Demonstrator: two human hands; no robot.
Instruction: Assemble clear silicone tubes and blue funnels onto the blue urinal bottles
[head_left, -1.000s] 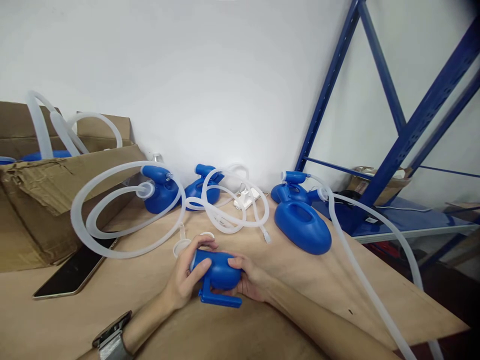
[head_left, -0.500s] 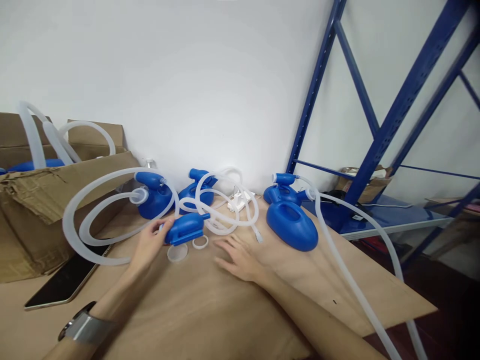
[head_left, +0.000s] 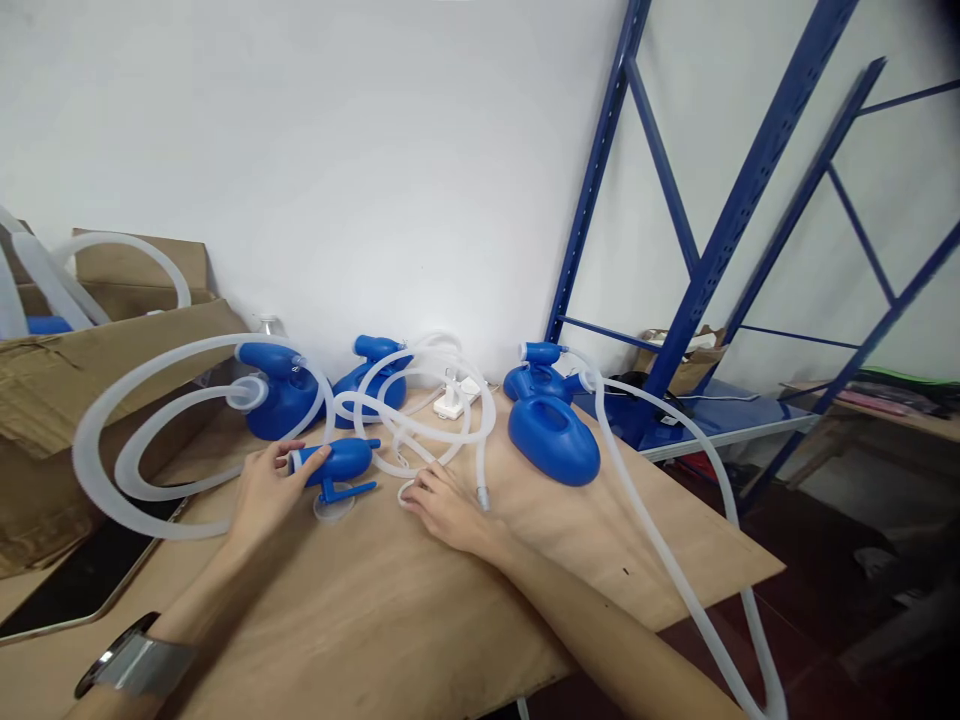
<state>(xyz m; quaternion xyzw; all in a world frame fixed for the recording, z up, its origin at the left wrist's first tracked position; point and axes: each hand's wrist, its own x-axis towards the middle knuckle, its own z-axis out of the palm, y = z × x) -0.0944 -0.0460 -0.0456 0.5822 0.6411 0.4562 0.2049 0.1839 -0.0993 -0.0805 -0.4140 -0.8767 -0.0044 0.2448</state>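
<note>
My left hand [head_left: 268,488] grips a small blue plastic urinal head [head_left: 341,460] by its white-rimmed end. A narrow spout points right and a blue strip hangs open below it. Under it a clear round disc [head_left: 334,507] lies on the table. The fingers of my right hand [head_left: 450,508] are closed at the edge of a white ring [head_left: 405,490], partly hidden by them. Just behind that hand is a coiled clear hose [head_left: 480,430] with its end fitting [head_left: 484,497]. A blue urinal bottle [head_left: 555,440] lies on its side to the right.
More blue bottles with hoses stand along the wall, at the left [head_left: 281,400], middle [head_left: 379,385] and right [head_left: 544,375]. A cardboard box [head_left: 150,370] and a tablet [head_left: 97,575] are at left. A white power strip [head_left: 456,400] lies behind. Blue shelving [head_left: 720,220] stands right, beyond the table edge.
My right hand has moved to the white ring, its fingers closing there. The blue strip on the held part has swung down and away from its body. The view has shifted right.
</note>
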